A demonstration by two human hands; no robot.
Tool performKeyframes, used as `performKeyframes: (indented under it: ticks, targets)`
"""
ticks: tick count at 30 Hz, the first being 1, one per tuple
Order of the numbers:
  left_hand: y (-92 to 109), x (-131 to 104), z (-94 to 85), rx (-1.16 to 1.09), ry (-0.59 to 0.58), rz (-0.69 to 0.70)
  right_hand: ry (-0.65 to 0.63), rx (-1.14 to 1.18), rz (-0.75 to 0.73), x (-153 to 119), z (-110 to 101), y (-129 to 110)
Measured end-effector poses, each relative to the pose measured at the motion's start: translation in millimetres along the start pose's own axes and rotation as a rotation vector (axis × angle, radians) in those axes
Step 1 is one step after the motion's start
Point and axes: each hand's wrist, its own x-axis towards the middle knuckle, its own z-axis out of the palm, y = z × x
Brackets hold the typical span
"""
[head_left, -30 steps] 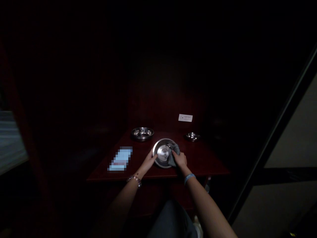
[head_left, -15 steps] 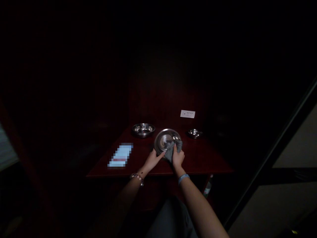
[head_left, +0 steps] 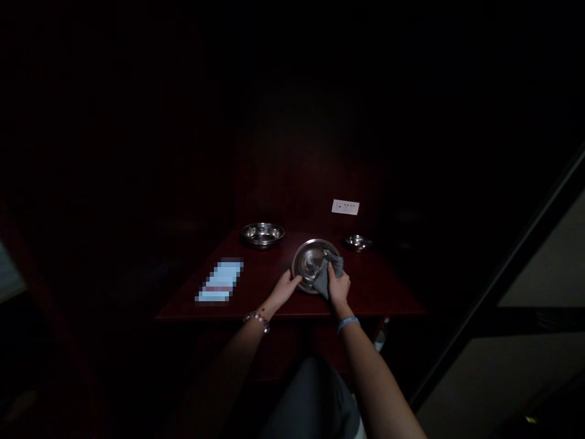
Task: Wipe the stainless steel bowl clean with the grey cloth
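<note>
One dark back wall [head_left: 297, 177] is rising behind one red-brown worktop [head_left: 251, 274], and one trouser leg [head_left: 311, 396] of mine is showing below the front edge. I am counting three round metal bowls: the held bowl [head_left: 307, 262] is tilting between my hands over the middle of the worktop, the far-left bowl [head_left: 262, 235] is sitting toward the back, and the small bowl [head_left: 358, 243] is lying at the back right. One pixelated panel [head_left: 219, 281] is glowing on the left, one grey cloth [head_left: 325, 277] is covering the held bowl's right part, and one white socket plate [head_left: 345, 207] is sitting above the small bowl.

Darkness is swallowing much of the surroundings. The held bowl's underside is hiding, so I cannot tell if it is touching the worktop. Blurring is masking the panel.

My left hand [head_left: 283, 289] is gripping the held bowl's lower-left rim, thumb over the edge, fingers hiding beneath. My right hand [head_left: 339, 288] is closing around the cloth, holding it against the bowl's inside.
</note>
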Motion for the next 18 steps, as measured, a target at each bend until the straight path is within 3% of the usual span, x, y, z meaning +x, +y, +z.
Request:
performKeyframes:
  ticks: [6,10,15,18]
  targets:
    - [18,-6,2.0,-0.065,-0.044,0.002,-0.082,0.052,0.002,-4,-6,2]
    - [13,-8,5.5,-0.018,-0.071,0.057,-0.070,0.036,0.005,-1,-3,6]
    - [7,-15,5.6,0.230,-0.207,0.085,-0.071,0.017,-0.010,-1,-2,5]
    - [6,-14,5.9,0.216,-0.214,0.079,-0.075,0.025,-0.007,-3,-4,2]
